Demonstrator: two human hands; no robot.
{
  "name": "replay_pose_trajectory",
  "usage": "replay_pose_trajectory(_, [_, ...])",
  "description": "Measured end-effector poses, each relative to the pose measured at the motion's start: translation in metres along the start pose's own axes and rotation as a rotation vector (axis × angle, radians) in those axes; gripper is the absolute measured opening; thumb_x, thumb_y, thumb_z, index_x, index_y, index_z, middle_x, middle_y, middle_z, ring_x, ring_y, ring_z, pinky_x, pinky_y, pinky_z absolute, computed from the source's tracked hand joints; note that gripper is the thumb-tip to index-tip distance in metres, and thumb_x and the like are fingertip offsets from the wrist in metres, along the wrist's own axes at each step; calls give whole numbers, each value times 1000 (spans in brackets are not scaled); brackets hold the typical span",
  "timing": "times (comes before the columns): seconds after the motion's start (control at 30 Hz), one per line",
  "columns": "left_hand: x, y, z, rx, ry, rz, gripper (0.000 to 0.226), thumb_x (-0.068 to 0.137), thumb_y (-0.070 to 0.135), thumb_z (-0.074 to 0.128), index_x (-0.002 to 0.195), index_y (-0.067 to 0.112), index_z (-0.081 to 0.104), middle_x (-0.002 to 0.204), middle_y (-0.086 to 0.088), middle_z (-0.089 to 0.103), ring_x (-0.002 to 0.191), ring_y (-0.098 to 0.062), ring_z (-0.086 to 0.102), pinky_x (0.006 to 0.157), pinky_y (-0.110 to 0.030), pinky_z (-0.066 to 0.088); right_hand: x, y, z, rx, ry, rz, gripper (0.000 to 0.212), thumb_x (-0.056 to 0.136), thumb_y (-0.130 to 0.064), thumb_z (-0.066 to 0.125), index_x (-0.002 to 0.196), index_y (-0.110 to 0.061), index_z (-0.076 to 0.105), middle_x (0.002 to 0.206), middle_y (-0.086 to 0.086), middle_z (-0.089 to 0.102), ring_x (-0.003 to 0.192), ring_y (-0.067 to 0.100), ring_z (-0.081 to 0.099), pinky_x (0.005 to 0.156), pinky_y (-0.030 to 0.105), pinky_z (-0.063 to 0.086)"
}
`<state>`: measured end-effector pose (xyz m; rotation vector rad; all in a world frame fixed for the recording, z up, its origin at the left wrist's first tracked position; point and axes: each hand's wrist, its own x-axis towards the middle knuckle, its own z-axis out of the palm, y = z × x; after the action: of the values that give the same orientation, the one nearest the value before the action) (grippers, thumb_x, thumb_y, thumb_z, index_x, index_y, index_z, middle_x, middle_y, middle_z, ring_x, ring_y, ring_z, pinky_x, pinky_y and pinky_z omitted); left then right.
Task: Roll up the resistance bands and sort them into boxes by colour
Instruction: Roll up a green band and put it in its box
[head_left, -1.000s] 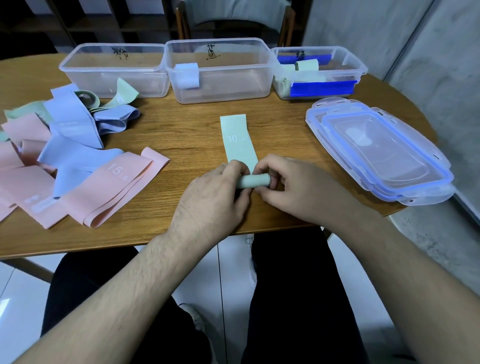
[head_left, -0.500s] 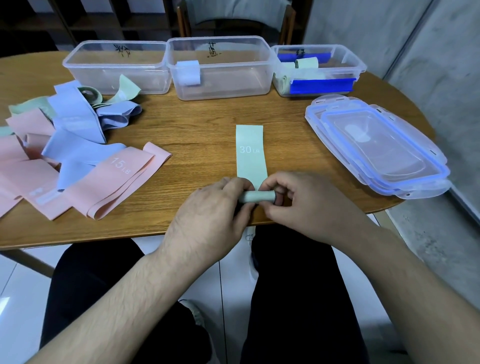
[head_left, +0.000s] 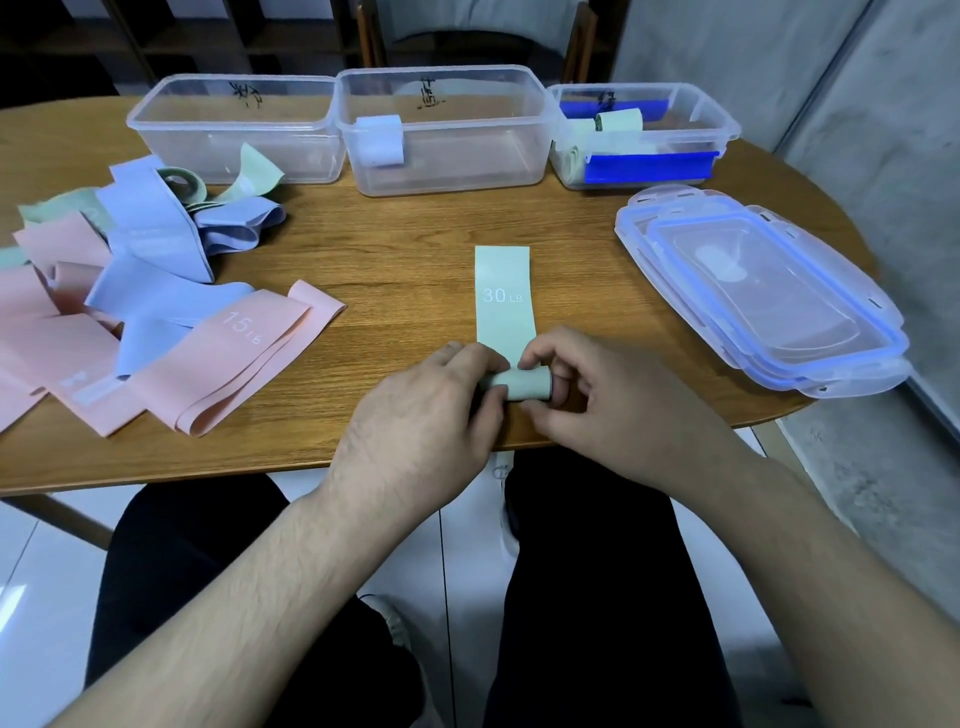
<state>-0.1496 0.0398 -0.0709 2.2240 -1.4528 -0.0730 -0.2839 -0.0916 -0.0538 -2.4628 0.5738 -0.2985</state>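
since a second ago the roll at the near end of the green band (head_left: 503, 296) has grown thicker and the flat strip ahead of it is shorter, now lying square to the table's near edge rather than slanted. the left hand (head_left: 421, 415) curls its fingers over the left end of the roll, thumb tucked under, clamped on it. the right hand (head_left: 597, 395) pinches the right end, its forefinger bent over the top of the roll and the other fingers curled behind. the roll lies close to the near edge of the table (head_left: 405, 249), about mid-width, and the flat part printed "30 lb" runs away from it toward the far edge.

along the far edge stand three clear boxes side by side. the left box (head_left: 228, 130) shows no band inside. the middle box (head_left: 441, 130) holds a rolled blue band (head_left: 379, 140) against its left wall. the right box (head_left: 644, 135) holds rolled green bands (head_left: 618, 122) and has blue clips. a stack of clear lids (head_left: 763, 291) with blue rims lies at the right edge of the table. at the left edge lies a loose heap of unrolled bands: a pink band (head_left: 234, 358) marked "15 lb" nearest the middle, blue bands (head_left: 156, 234) over it, and green ones behind.
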Motion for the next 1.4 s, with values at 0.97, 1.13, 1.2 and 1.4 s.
replay_pose_trajectory(0.97, [19, -6, -8, 26, -56, 45, 40, 96, 42, 47, 135, 33, 46, 123, 11, 59, 102, -24, 63, 77, -38, 51, 21, 8, -3, -41, -12, 60, 19, 90, -41, 63, 109, -37, 64, 79, -11, 59, 77, 0, 53, 62, 17, 37])
replay_pose_trajectory(1.13, [19, -6, -4, 54, -28, 57, 30, 96, 40, 45, 125, 32, 48, 121, 12, 59, 97, -26, 65, 70, -36, 49, 27, 7, -9, -37, -51, 77, 18, 90, -45, 63, 106, -38, 66, 78, -13, 61, 77, -1, 54, 63, 14, 39])
replay_pose_trajectory(1.2, [21, -7, -3, 58, -25, 52, 28, 97, 40, 44, 123, 31, 51, 120, 12, 60, 95, -26, 65, 70, -37, 50, 28, 8, -9, -27, -45, 67, 19, 90, -44, 64, 108, -37, 65, 75, -13, 61, 73, -2, 54, 62, 13, 38])
replay_pose_trajectory(1.4, [24, -7, -2, 69, -23, 13, 28, 98, 41, 43, 123, 33, 53, 120, 13, 60, 97, -24, 65, 71, -37, 50, 22, 9, -4, -11, 47, -19, 23, 89, -30, 69, 109, -34, 57, 74, -10, 58, 65, 2, 52, 59, 15, 36])
